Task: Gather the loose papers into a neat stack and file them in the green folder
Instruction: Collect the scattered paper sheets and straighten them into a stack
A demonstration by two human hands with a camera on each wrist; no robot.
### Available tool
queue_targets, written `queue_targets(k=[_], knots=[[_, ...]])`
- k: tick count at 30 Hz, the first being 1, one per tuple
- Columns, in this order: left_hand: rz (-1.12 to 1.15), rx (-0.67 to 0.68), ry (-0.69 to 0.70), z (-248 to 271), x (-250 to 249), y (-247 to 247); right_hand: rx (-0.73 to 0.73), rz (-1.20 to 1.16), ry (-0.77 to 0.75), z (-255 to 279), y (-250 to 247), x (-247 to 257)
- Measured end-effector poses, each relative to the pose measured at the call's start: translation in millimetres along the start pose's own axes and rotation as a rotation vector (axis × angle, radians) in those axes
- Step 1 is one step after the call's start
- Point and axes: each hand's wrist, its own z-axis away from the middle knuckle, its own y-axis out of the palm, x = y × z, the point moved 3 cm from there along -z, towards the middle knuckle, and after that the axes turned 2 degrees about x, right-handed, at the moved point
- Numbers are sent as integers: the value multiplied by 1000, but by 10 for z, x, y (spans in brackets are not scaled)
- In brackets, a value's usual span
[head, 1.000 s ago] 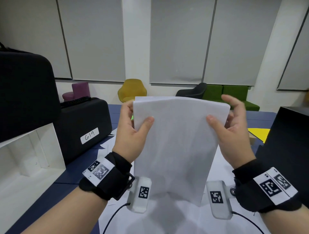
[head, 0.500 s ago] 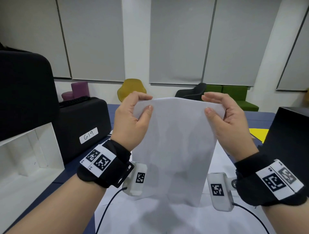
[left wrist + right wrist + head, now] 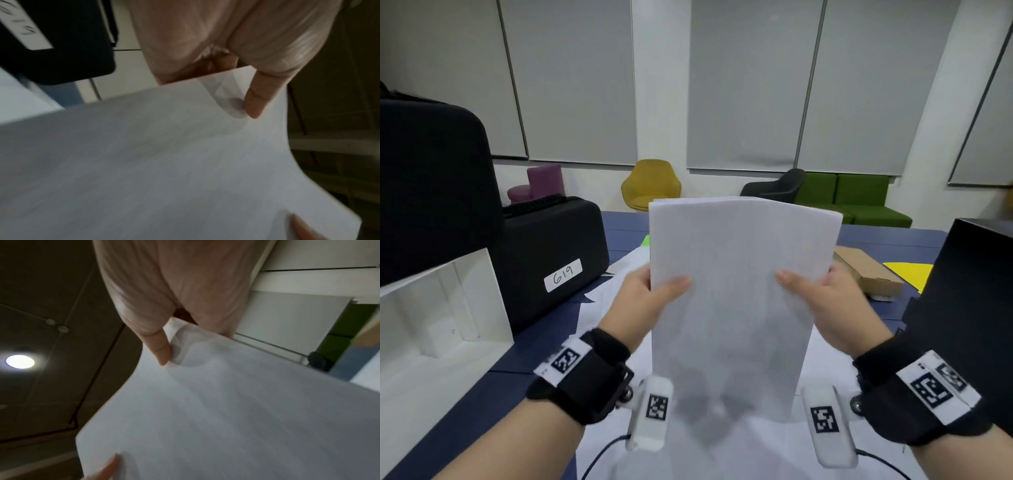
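A stack of white papers (image 3: 736, 294) stands upright in front of me, its lower edge on the sheets lying on the table. My left hand (image 3: 650, 298) pinches its left edge, thumb in front, fingers behind. My right hand (image 3: 822, 298) pinches the right edge the same way. The wrist views show each thumb pressed on the stack (image 3: 164, 162) (image 3: 236, 410). A sliver of the green folder (image 3: 644, 240) peeks out behind the stack's left edge; most of it is hidden.
More white sheets (image 3: 722, 455) lie on the blue table (image 3: 465, 411). A black case labelled 619 (image 3: 551, 260) and a white box (image 3: 438, 318) stand at left. A cardboard piece (image 3: 869, 270), a yellow sheet (image 3: 907, 270) and a black box (image 3: 969, 301) are at right.
Both hands have slid down from the stack's top corners to the middle of its side edges, and the stack has dropped lower onto the table.
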Motion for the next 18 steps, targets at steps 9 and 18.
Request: queue_targets(k=[9,18], knots=[[-5,-44,-14,-13,85,71,4,66,27,51,89,-135],[105,92,-38,24,86,93,34,117,36,146,29,-248]])
